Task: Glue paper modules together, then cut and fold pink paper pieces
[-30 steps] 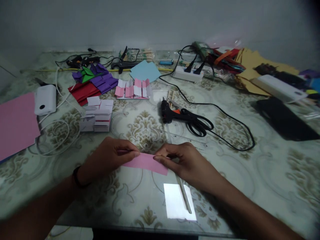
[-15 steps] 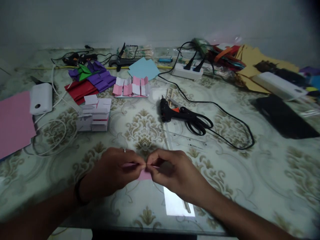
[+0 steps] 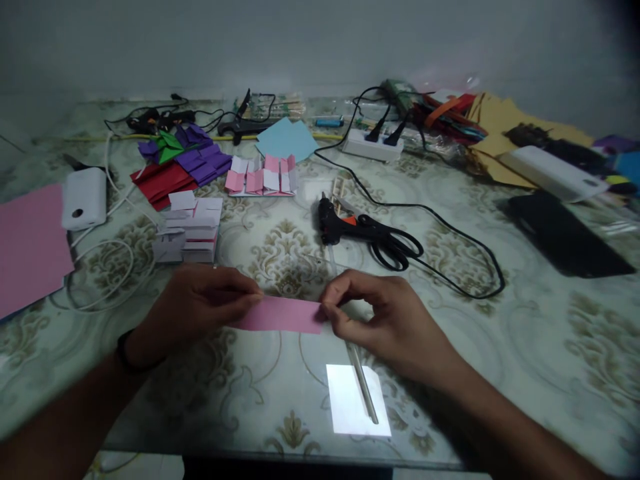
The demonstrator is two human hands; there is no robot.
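A pink paper strip point(image 3: 287, 315) is stretched between my two hands, low over the table. My left hand point(image 3: 205, 300) pinches its left end, and the fingers cover that part. At the strip's upper right corner, the thumb and index finger of my right hand point(image 3: 373, 313) are closed on the paper. Below my right hand a white paper piece point(image 3: 345, 407) lies on the table with a thin translucent stick point(image 3: 364, 387) across it.
A black glue gun point(image 3: 345, 223) lies with black-handled scissors point(image 3: 395, 247) beyond my hands. Folded white and pink papers point(image 3: 187, 230) stand at left, near a white power bank point(image 3: 85, 198). A power strip point(image 3: 373, 145) sits at the back; a dark phone-like slab point(image 3: 570, 233) lies right.
My hands have moved apart from a joined pinch, the left one leftward and the right one rightward. More of the pink strip shows between them.
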